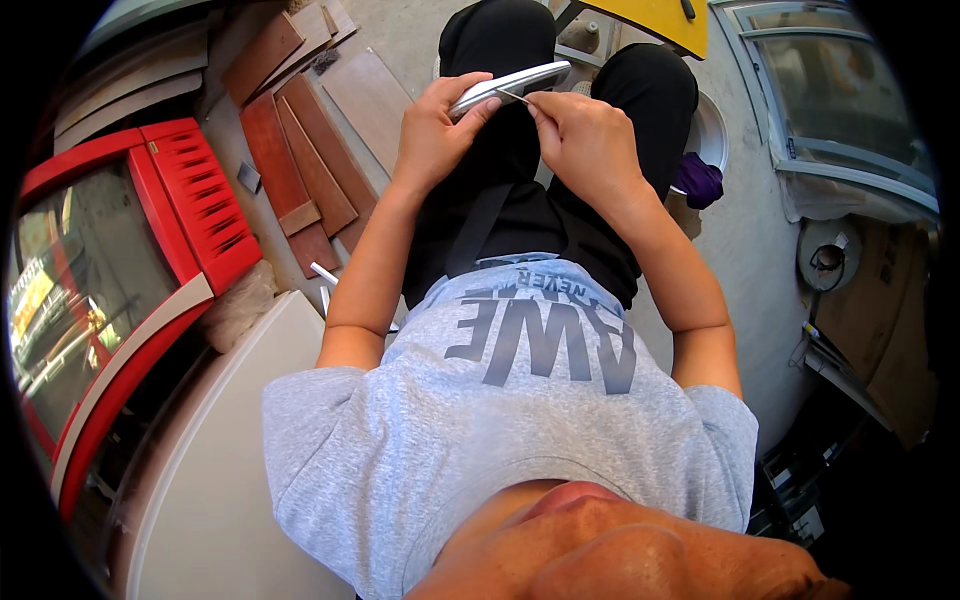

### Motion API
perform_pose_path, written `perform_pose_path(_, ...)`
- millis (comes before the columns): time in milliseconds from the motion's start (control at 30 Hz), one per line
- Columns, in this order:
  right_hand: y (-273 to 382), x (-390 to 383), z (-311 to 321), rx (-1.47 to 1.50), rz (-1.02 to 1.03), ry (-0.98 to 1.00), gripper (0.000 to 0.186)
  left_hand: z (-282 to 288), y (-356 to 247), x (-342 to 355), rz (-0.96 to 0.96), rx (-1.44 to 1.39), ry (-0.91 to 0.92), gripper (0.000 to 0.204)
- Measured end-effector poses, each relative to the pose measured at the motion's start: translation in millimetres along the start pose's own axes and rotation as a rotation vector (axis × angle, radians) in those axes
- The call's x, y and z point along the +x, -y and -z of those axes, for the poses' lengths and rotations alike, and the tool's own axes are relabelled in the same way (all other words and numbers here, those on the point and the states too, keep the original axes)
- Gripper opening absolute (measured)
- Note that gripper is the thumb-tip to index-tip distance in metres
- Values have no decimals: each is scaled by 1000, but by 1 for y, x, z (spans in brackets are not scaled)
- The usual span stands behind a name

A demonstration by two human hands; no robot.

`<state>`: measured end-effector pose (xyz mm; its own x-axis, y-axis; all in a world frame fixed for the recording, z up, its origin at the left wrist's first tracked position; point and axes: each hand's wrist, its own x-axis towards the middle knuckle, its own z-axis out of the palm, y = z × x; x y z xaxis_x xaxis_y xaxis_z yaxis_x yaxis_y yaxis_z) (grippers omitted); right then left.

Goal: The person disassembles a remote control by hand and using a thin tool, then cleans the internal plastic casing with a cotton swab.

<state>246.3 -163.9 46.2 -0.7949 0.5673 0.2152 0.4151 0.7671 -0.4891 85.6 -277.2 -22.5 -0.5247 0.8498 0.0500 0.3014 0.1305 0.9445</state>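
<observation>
Past the wearer's face (pixel 610 555), over black trousers (pixel 655 95), a long silvery bar (pixel 540 77) is clasped by the left hand (pixel 440 128); it is seemingly worked with a thin rod (pixel 513 96) pinched by the right hand (pixel 588 142); steadiness is needed.

Bar (pixel 527 79) silver; trousers (pixel 497 150) blk; T-shirt (pixel 470 430) lt grey w/ dk print (pixel 545 348); cloth (pixel 700 182) purp.

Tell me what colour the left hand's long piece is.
The long piece is silvery; the head view shows it.
</observation>
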Motion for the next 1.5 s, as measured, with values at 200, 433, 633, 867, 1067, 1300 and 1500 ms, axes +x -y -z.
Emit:
perform_pose_path(200,2,15,0,-19,-1,43,14,8,18,8,132,-178,101,35)
perform_pose_path(433,5,44,1,-66,27,131,14,12,19,13,246,-409,138,34)
perform_pose_path(633,10,53,3,-88,-13,222,14,16,20,13,264,-411,155,34)
perform_pose_path(867,8,55,4,-78,3,239,20,20,25,14,280,-409,212,41)
perform_pose_path(1067,9,52,5,-19,-64,269,17,17,29,12,175,-340,144,32)
perform_pose_path(1300,7,31,8,62,-68,200,17,18,21,5,28,-174,132,33)
perform_pose_path(1500,7,14,9,113,-74,157,16,16,12,0,-74,-130,87,31)
